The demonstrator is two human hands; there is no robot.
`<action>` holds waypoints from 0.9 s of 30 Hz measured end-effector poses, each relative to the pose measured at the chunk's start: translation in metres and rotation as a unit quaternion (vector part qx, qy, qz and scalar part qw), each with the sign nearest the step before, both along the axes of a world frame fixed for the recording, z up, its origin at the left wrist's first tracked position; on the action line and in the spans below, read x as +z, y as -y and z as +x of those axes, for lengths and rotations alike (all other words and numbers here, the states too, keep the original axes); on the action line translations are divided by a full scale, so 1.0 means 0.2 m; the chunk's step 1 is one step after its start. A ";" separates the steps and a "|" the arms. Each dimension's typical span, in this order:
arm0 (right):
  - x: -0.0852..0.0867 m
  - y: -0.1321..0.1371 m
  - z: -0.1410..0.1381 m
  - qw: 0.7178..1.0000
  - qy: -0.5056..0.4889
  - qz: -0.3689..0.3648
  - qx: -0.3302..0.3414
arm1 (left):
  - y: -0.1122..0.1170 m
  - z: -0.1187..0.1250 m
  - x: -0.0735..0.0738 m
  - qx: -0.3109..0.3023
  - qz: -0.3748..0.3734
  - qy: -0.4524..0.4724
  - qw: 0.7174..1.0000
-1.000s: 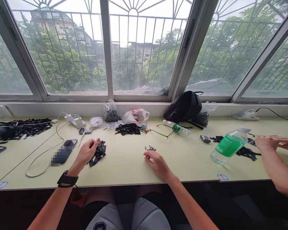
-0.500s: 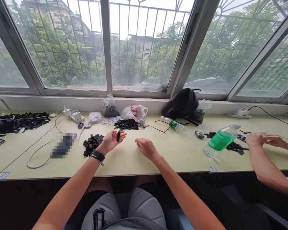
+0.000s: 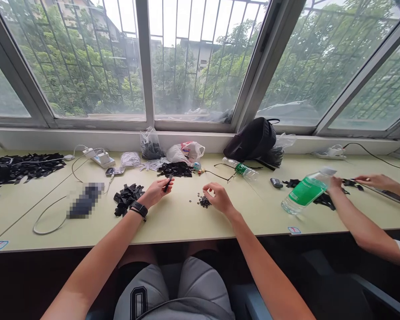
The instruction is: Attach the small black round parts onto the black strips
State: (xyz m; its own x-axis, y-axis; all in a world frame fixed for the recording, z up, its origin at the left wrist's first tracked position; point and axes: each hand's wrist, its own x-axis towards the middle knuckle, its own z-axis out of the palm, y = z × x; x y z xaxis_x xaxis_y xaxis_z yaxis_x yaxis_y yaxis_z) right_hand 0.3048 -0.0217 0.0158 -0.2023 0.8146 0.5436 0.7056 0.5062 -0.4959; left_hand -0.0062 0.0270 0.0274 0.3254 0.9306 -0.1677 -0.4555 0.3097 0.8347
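My left hand (image 3: 156,192) has its fingers closed on a small black strip (image 3: 168,183), which sticks up past the fingertips. A loose heap of similar black strips (image 3: 128,198) lies to the left of that wrist. My right hand (image 3: 219,197) hovers at a little pile of small black rings (image 3: 204,201), thumb and forefinger curled together in a pinch. Whatever may be between those fingertips is too small to make out. One ring rests apart, left of the pile. Behind my hands is another pile of black pieces (image 3: 175,169).
A tilted water bottle (image 3: 306,192) stands to the right, near a co-worker's arms (image 3: 363,218). Glasses (image 3: 227,178), a lying bottle (image 3: 242,169), a black bag (image 3: 253,140) and plastic bags (image 3: 186,152) line the back. Cables and a blurred-out dark object (image 3: 86,201) lie left.
My right hand has moved right, baring the pile of rings. My left hand has turned from palm up and closed its fingers around the strip. The co-worker's hands have moved apart.
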 end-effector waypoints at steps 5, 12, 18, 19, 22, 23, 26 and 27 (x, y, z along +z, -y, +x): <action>-0.03 0.04 0.04 0.999 -0.027 -0.036 0.015 | 0.02 -0.01 -0.03 -0.012 0.042 -0.005 0.999; -0.02 0.07 0.02 0.997 -0.006 -0.061 0.042 | 0.04 0.02 -0.03 0.002 0.030 -0.017 0.999; -0.02 0.08 0.03 0.995 0.014 -0.085 0.053 | 0.06 0.03 0.01 -0.008 -0.001 -0.014 1.000; -0.02 0.08 0.03 0.995 0.015 -0.088 0.054 | 0.06 0.03 0.01 -0.012 -0.003 -0.014 1.000; -0.02 0.08 0.03 0.994 0.014 -0.095 0.057 | 0.07 0.02 0.02 -0.016 0.006 -0.019 1.000; -0.03 0.08 0.03 0.993 0.013 -0.097 0.058 | 0.08 0.02 0.02 -0.017 0.011 -0.022 1.000; -0.03 0.07 0.02 0.993 0.014 -0.100 0.060 | 0.08 0.02 0.01 -0.022 0.027 -0.032 0.999; -0.03 0.07 0.02 0.993 0.013 -0.098 0.058 | 0.08 0.03 0.01 -0.021 0.032 -0.034 0.999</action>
State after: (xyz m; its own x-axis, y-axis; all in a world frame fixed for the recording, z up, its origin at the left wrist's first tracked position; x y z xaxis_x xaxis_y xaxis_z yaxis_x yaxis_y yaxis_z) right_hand 0.3093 -0.0360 0.0108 -0.3140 0.8741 0.3705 0.6621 0.4813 -0.5744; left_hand -0.0008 0.0111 0.0295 0.3541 0.9260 -0.1307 -0.3846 0.2716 0.8822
